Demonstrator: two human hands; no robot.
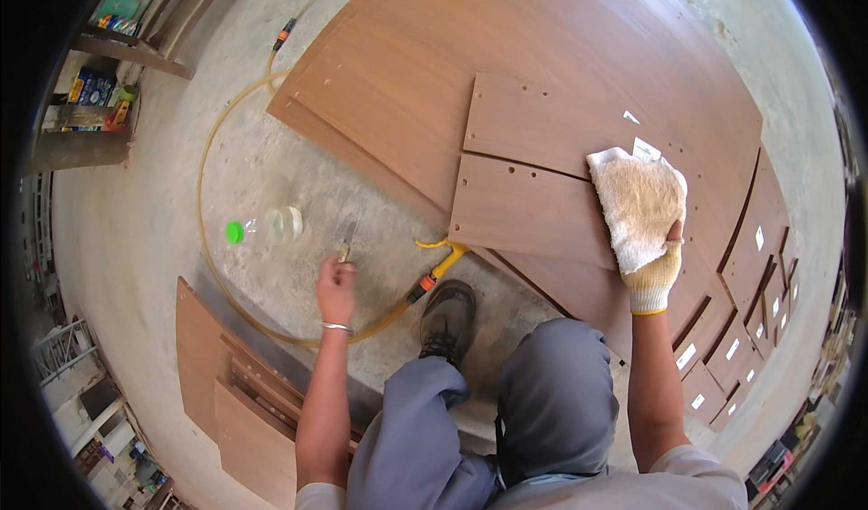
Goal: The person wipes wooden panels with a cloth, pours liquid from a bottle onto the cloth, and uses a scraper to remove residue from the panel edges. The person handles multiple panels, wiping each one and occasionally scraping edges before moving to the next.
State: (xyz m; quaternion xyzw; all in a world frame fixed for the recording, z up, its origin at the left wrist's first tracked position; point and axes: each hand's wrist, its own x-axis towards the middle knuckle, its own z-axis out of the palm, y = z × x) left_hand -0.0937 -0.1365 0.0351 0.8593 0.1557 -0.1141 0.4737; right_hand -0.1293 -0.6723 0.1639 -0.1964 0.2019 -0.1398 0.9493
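My gloved right hand point(653, 284) grips a folded white cloth point(640, 204) with brown stains. The cloth lies over the right ends of two small brown wood panels point(535, 204), which rest on larger panels point(407, 85). A white label point(646, 150) shows at the cloth's upper edge. Over the concrete floor, my bare left hand point(336, 291) has its fingers drawn together at the near end of a slim, blade-like tool point(349, 237); its exact kind is too blurred to tell. A bracelet circles the left wrist.
A clear bottle point(285, 226) with a green cap point(235, 232) is on the floor at left. A yellow air hose point(204, 193) loops around to a yellow air gun point(448, 261) by my shoe point(448, 320). More panels stand at lower left point(253, 401) and labelled ones at right point(723, 356).
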